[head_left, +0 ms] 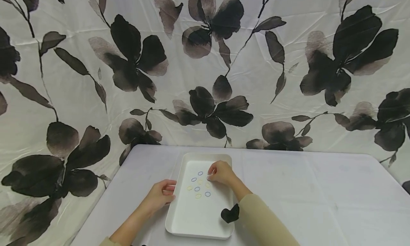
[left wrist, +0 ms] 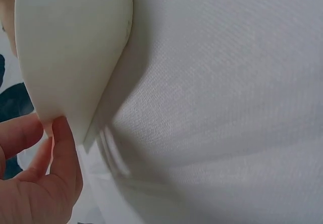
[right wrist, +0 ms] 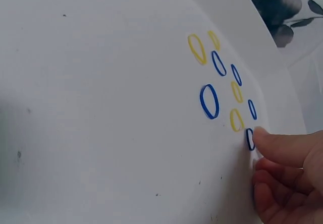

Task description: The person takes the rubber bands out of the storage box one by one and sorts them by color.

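Observation:
A shallow white tray [head_left: 198,219] lies on the table with several small blue rings and several yellow rings loose on its floor, toward the far half. My left hand [head_left: 160,195] holds the tray's left rim; in the left wrist view the fingers [left wrist: 63,148] are pressed around its edge. My right hand [head_left: 222,173] is over the far right part of the tray. In the right wrist view its thumb touches a blue ring [right wrist: 250,139] lying flat, apart from the loosely bent fingers. Nearby lie a yellow ring [right wrist: 236,120] and a larger-looking blue ring [right wrist: 209,102].
A white cloth covers the table [head_left: 304,196], which extends well to the right of the tray. Behind it hangs a white curtain [head_left: 275,79] with dark flowers. A black heart-shaped piece [head_left: 230,214] sits by the right sleeve, over the tray's right rim.

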The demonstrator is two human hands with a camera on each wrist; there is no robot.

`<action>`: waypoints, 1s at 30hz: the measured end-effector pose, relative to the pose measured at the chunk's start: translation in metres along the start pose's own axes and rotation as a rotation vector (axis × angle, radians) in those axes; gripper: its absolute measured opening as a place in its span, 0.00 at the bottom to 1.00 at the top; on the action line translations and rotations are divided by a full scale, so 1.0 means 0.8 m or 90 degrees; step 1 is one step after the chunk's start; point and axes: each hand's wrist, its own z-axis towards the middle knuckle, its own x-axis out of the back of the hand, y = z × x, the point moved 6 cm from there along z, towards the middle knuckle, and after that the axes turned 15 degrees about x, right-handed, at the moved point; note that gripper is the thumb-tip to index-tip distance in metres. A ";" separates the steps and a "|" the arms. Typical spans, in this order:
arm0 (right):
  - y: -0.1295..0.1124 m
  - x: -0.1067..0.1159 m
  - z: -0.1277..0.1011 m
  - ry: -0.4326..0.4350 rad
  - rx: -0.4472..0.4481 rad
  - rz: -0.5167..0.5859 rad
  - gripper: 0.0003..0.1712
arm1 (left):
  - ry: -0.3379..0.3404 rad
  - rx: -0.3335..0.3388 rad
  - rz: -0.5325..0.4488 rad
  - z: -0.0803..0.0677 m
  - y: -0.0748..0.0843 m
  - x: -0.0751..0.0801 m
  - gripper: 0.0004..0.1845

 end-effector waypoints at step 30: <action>-0.007 -0.004 -0.004 -0.025 0.014 0.001 0.10 | -0.011 0.013 0.000 -0.004 0.006 0.000 0.24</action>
